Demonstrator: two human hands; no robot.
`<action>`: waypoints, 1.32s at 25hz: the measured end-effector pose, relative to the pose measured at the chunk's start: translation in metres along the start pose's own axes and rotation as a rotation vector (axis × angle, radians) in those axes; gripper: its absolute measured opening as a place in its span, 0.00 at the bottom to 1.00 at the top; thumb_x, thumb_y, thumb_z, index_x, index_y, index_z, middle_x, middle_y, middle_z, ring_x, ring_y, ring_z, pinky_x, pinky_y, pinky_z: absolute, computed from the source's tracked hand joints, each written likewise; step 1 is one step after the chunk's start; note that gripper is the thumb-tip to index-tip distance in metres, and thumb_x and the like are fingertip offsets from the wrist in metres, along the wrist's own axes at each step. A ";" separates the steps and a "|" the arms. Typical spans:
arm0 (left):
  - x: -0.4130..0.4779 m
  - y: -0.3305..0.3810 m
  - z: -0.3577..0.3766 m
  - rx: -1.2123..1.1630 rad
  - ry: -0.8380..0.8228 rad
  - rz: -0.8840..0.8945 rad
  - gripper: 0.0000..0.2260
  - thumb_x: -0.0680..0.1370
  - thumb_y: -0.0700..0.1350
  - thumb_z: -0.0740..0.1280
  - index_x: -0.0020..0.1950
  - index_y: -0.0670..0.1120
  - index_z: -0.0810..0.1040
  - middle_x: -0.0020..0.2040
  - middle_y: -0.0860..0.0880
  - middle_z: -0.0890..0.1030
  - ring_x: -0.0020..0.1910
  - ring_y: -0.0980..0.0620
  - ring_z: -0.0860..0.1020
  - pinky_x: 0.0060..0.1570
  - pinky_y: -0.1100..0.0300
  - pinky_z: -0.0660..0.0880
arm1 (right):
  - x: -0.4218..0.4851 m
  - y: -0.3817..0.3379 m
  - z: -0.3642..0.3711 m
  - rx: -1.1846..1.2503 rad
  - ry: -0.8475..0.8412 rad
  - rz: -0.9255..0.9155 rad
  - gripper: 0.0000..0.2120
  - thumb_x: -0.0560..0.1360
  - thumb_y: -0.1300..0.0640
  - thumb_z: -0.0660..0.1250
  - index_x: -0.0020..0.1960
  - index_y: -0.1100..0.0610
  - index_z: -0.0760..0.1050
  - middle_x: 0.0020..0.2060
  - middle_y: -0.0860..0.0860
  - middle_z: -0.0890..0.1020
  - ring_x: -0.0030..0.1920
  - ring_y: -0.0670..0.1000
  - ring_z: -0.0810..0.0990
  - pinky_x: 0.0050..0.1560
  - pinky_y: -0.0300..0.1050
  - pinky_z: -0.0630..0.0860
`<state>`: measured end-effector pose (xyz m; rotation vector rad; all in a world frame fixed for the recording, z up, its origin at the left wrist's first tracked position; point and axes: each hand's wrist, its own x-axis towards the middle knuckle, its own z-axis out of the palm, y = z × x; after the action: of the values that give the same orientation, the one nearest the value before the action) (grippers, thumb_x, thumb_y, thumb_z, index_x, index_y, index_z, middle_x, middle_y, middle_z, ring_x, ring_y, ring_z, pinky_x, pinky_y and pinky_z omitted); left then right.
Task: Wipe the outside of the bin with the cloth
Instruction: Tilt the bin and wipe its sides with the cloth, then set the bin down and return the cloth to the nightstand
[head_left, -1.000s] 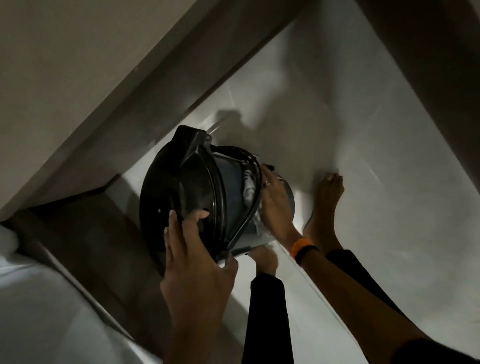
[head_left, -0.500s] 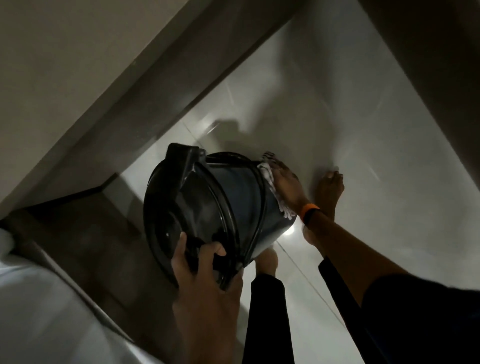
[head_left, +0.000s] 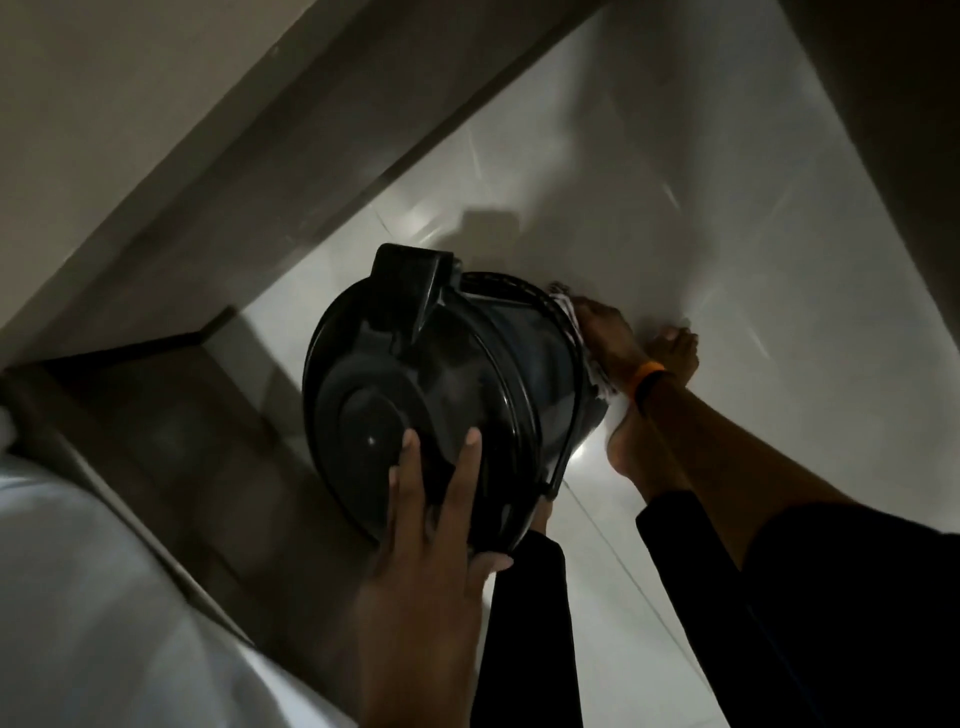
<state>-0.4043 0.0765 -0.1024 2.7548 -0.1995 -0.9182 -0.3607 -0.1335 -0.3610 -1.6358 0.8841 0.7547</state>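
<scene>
Moved: bin (head_left: 441, 395) is turning its lid more toward camera; left hand (head_left: 431, 561) is spreading flat at 6 o'clock.
Hidden: cloth (head_left: 571, 312) is peeking from under right hand (head_left: 610, 338), pressing flat at bin's 3 o'clock.
Around: foot (head_left: 670, 348) is standing on floor (head_left: 727, 208) beyond.

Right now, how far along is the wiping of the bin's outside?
Done: no wiped area shows in this dim light. In hand: the left hand steadies the tilted bin at its lid; the right hand presses the cloth against its side. Left: likely the remaining sides.

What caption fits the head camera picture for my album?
Left hand steadies the tilted black bin by its lid while right hand presses the cloth on its side.
</scene>
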 end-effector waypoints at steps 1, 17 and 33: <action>0.001 -0.002 0.003 0.049 -0.039 -0.013 0.45 0.66 0.67 0.66 0.80 0.66 0.49 0.80 0.44 0.65 0.67 0.37 0.78 0.36 0.46 0.85 | -0.003 -0.005 0.002 0.035 0.032 -0.001 0.17 0.86 0.51 0.59 0.68 0.55 0.80 0.70 0.56 0.81 0.73 0.56 0.77 0.77 0.51 0.70; 0.060 0.119 0.066 -0.041 0.057 -0.294 0.51 0.67 0.74 0.67 0.81 0.63 0.42 0.83 0.39 0.43 0.78 0.24 0.45 0.56 0.18 0.65 | -0.105 -0.085 -0.103 0.035 0.453 -0.456 0.14 0.88 0.55 0.57 0.62 0.61 0.78 0.58 0.59 0.84 0.56 0.48 0.82 0.60 0.54 0.80; 0.162 0.007 -0.093 0.125 0.492 -0.041 0.39 0.77 0.67 0.59 0.83 0.52 0.52 0.83 0.39 0.53 0.81 0.31 0.46 0.74 0.28 0.56 | -0.088 -0.284 -0.066 -0.674 0.591 -1.050 0.15 0.83 0.52 0.60 0.67 0.52 0.79 0.67 0.56 0.79 0.63 0.61 0.77 0.56 0.57 0.74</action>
<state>-0.2195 0.0536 -0.1216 3.0041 -0.1145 -0.2192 -0.1625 -0.1411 -0.1301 -2.6197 0.0045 -0.2381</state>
